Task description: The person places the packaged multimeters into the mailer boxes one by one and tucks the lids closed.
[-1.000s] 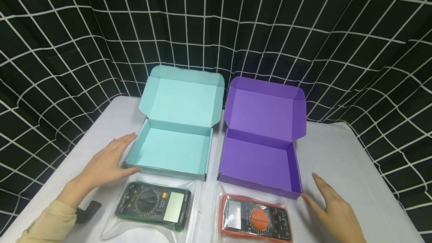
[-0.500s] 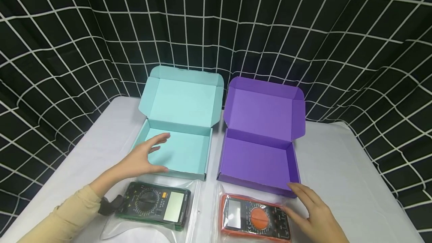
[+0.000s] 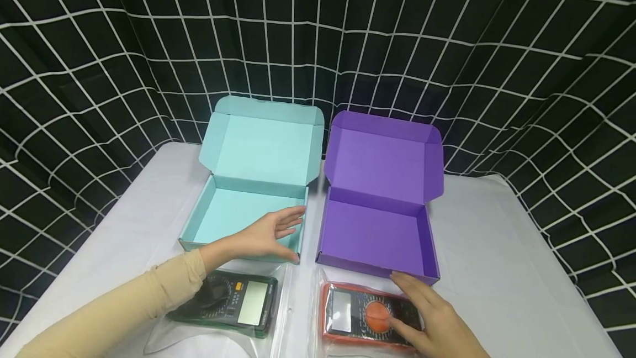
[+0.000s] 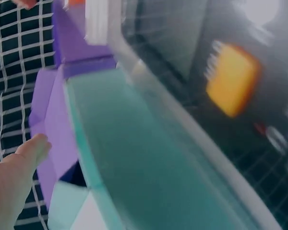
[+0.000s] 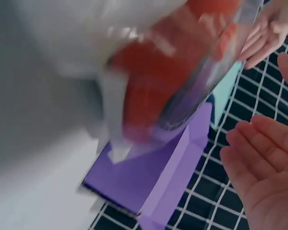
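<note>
My left hand (image 3: 270, 233) hovers over the front right of a light teal box (image 3: 265, 151), its fingers extended and holding nothing. Under that forearm lies a green-edged multimeter (image 3: 254, 303) in a clear plastic bag, its dial side partly covered by the sleeve. My right hand (image 3: 437, 319) is over the right end of a red multimeter (image 3: 343, 309), also bagged, with thumb near the orange dial. The fingers reach toward the front edge of a purple box (image 3: 380, 164). In the right wrist view, the right palm (image 5: 266, 167) shows extended fingers, apart from the red meter (image 5: 153, 91).
Both boxes stand side by side with lids raised and nothing inside that shows. A white-covered table (image 3: 497, 247) carries everything. Behind and around it hangs a black curtain (image 3: 318, 26) with a white grid.
My left hand has swept right, from the teal box's left side across its opening. My right hand has moved left, from beside the purple box to over the red multimeter.
</note>
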`<state>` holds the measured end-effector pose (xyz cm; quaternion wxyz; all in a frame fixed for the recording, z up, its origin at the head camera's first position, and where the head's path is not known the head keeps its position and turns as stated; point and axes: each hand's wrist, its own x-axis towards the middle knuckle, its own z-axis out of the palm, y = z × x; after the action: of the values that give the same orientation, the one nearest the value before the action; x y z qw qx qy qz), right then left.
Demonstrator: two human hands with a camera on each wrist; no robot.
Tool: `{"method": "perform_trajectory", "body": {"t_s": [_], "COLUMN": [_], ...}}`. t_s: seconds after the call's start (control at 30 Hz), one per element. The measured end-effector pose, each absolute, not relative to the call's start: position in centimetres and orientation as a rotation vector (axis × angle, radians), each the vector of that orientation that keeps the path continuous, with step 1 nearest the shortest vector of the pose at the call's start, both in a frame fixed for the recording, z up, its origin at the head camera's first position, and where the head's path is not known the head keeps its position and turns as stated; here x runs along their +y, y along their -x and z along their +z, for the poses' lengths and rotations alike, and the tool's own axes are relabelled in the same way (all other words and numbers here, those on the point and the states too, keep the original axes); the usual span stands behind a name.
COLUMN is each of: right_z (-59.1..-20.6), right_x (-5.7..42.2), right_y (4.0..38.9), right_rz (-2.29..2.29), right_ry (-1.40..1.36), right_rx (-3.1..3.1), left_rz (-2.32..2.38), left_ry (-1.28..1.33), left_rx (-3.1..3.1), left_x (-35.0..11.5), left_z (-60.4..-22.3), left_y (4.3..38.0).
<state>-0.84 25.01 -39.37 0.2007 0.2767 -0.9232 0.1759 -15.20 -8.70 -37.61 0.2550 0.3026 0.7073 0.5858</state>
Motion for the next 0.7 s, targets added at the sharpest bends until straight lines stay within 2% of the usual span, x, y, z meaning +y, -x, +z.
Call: {"method": "perform_trajectory", "body": {"t_s": [0.33, 0.7], "right_z": [-40.0, -40.5], "right_x": [22.9, 21.5], "right_y": [0.4, 0.6], "right_rz": [0.483, 0.408], "right_ry": [-0.887, -0.931], "right_rx": [-2.638, -2.814], "left_rz": [1.492, 1.594], "left_ry": [-0.572, -0.468], "left_rx": [1.949, 1.894], "left_x": [-3.3, -1.4], "left_z": [-39.1, -40.0], "left_y": [15.7, 15.9]}}
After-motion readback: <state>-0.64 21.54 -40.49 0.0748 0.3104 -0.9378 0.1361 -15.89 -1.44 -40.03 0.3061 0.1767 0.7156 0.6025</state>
